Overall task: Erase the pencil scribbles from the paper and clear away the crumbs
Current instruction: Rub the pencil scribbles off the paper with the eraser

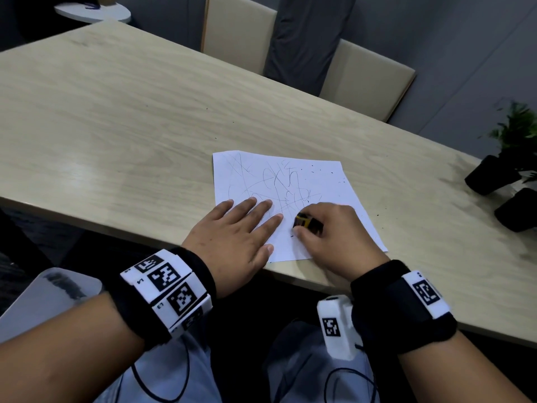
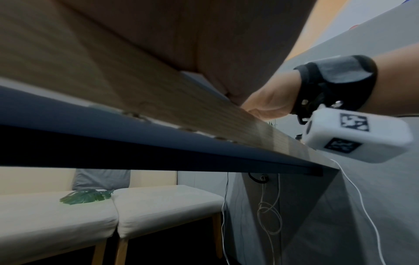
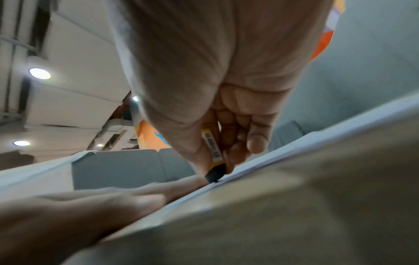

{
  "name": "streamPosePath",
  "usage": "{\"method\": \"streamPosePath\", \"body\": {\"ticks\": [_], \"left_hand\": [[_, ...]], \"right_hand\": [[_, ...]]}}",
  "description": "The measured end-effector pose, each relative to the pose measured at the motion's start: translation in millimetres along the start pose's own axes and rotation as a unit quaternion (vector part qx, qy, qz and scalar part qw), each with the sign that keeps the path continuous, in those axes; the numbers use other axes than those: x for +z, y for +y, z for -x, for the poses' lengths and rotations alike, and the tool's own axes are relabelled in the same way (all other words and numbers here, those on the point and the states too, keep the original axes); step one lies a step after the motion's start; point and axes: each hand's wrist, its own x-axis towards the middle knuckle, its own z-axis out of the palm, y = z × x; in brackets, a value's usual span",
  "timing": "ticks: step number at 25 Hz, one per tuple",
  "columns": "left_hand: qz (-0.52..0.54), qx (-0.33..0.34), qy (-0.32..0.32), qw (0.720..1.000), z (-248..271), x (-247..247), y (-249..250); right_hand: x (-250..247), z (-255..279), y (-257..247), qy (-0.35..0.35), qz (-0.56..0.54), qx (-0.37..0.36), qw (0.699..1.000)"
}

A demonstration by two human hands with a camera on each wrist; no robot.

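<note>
Nearest the head camera: both forearms with marker bands. Beyond them, largest first, all places taken from the paper.

Table [image 1: 116, 117]: light wood, carries the paper close to its near edge.

Paper [image 1: 325, 184]: white sheet, flat, long axis running from near edge to far edge of the table, turned slightly so the far corners lean left. Pencil scribbles [image 1: 279, 184] across the middle and left part, plainly not yet rubbed out. Right part of the paper looks mostly bare of lines. Judged: erasing under way, majority left.

Left hand [image 1: 232, 234]: on the paper's near-left corner, fingers straight and spread, pressing flat, holding nothing.

Right hand [image 1: 334, 228]: over the paper's near-middle, fingers and thumb curled round the eraser.

Eraser [image 3: 214, 161]: yellow sleeve with barcode, dark tip down and touching the paper, long axis steep to the sheet, top leaning back toward the palm.

Crumbs [image 1: 325, 171]: dark specks on the paper's far-right part, a few on the table just right of the paper and beyond its far edge. Not yet cleared; judged the last step.
</note>
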Motion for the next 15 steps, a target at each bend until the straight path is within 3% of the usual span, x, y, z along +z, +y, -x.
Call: {"method": "streamPosePath", "body": {"ticks": [2,7,11,15], "left_hand": [[0.000,0.000,0.000,1.000,0.5,-0.3,-0.3],[0.006,-0.007,0.005,1.000,0.9,-0.5,-0.6],[0.003,-0.007,0.005,1.000,0.4,-0.2,-0.7],[0.002,-0.006,0.005,1.000,0.3,0.2,-0.5]], "right_hand": [[4.1,3.7,-5.3,-0.022,0.003,-0.021,1.000],[-16.5,-7.7,9.1,-0.006,0.018,0.049,0.999],[-11.3,0.5,-4.0,-0.051,0.023,0.024,0.998],[-20.1,-5.4,9.1,-0.042,0.060,0.047,0.996]]}}
